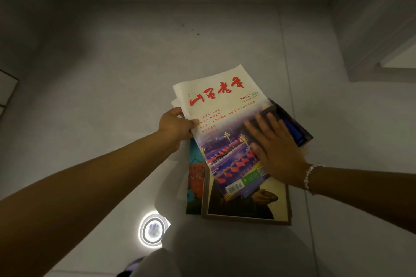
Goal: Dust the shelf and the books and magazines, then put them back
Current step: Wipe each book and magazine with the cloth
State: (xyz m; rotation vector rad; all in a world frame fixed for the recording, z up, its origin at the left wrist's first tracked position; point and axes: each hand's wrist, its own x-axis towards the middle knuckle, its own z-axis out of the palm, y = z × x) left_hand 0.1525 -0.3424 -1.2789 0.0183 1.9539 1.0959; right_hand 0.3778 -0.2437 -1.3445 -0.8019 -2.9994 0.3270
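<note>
A cream magazine (221, 105) with red brush lettering and a night street photo is held above the floor. My left hand (176, 126) grips its left edge, thumb on the cover. My right hand (275, 146) lies flat on the cover's right side with straight fingers, pressing a dark blue cloth (292, 126) against it. Below the magazine lies a framed-looking book with a dark portrait cover (258, 207). Under that sits a colourful teal and orange book (194, 177). No shelf shows in this view.
The stack lies on a grey tiled floor (112, 96). A round ceiling lamp's reflection (153, 229) glows on the tiles near my pale trouser leg (162, 263). A grey wall corner and white ledge (396, 60) stand at the right.
</note>
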